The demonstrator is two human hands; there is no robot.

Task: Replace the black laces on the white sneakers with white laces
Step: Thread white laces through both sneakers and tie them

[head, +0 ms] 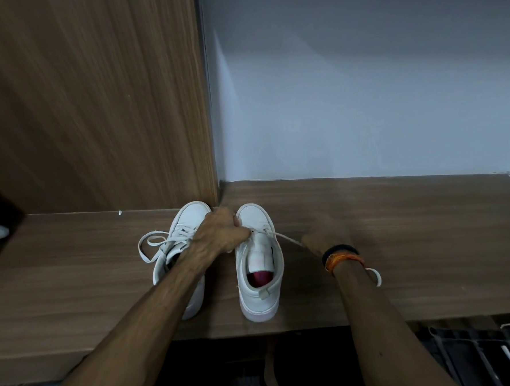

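Our left hand (pixel 220 232) pinched the right sneaker (pixel 259 261) at its lowest eyelets. Our blurred right hand (pixel 325 233), grip unclear, drew the white lace (pixel 286 238) rightward, across the shoe's long axis.

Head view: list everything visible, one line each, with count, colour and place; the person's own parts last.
sneakers: two, white, side by side on the shelf, toes toward the wall.
white laces: on both sneakers; loose loops left of the left one, a strand stretched right from the right one.
shelf: one, brown wood.
side panel: one, brown wood, upper left.
wall: grey-white, behind.
wristbands: black and orange, right wrist.
left hand: gripping at the right sneaker's lacing.
right hand: motion-blurred, at the stretched strand; grip unclear.
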